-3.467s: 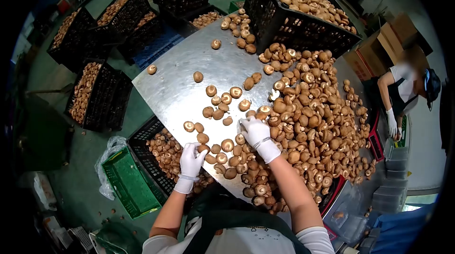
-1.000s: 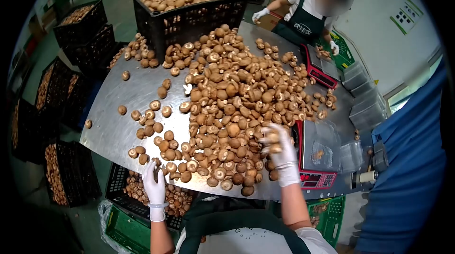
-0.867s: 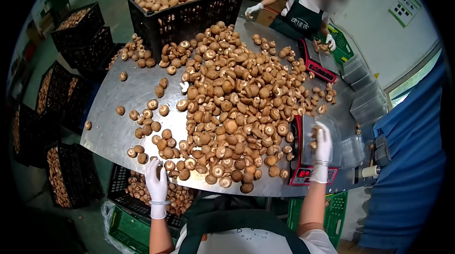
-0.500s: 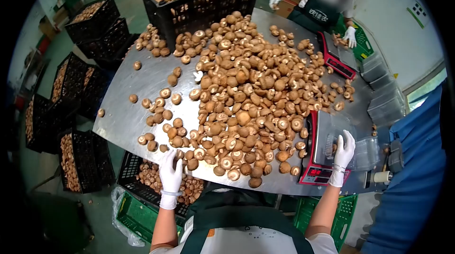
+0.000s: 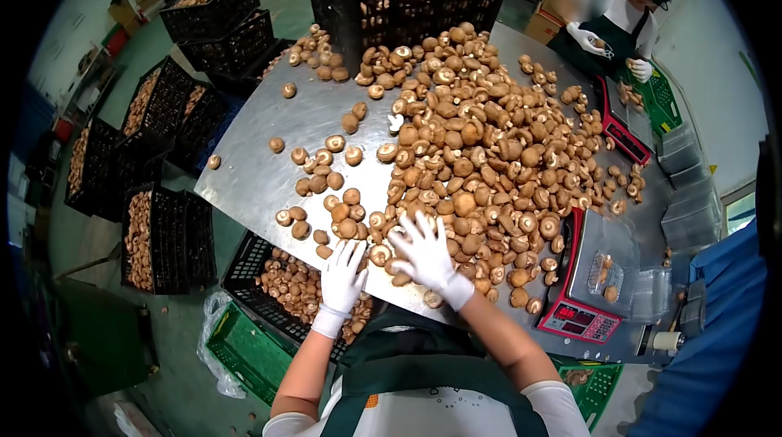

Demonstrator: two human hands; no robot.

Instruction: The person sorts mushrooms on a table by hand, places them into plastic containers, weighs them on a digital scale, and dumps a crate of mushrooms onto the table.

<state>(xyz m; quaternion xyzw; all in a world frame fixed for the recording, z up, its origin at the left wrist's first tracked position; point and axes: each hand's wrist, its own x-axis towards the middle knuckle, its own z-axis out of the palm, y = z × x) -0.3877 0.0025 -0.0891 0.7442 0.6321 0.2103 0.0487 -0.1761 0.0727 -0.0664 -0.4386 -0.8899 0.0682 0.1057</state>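
Both hands wear white gloves. My left hand (image 5: 342,281) is at the table's near edge with its fingers stretched out, beside a few brown mushrooms (image 5: 347,228). Fingers spread, my right hand (image 5: 428,256) is over the near side of the large mushroom pile (image 5: 481,156), close to several loose mushrooms; its palm side is hidden. To the right stands a red scale (image 5: 570,321). On its plate is a clear plastic tray (image 5: 623,284) with a few mushrooms in it. Below the left hand is a black crate of mushrooms (image 5: 297,289).
A full black crate (image 5: 407,17) stands at the table's far side. More stacked crates (image 5: 167,225) line the floor at left. Across the table, a co-worker (image 5: 611,38) in white gloves is near a second red scale (image 5: 626,140). Clear containers (image 5: 691,221) stand at right.
My right hand has moved left from the scale to the mushroom pile, leaving the tray on the plate. My left hand has shifted slightly right. The whole view has swung left.
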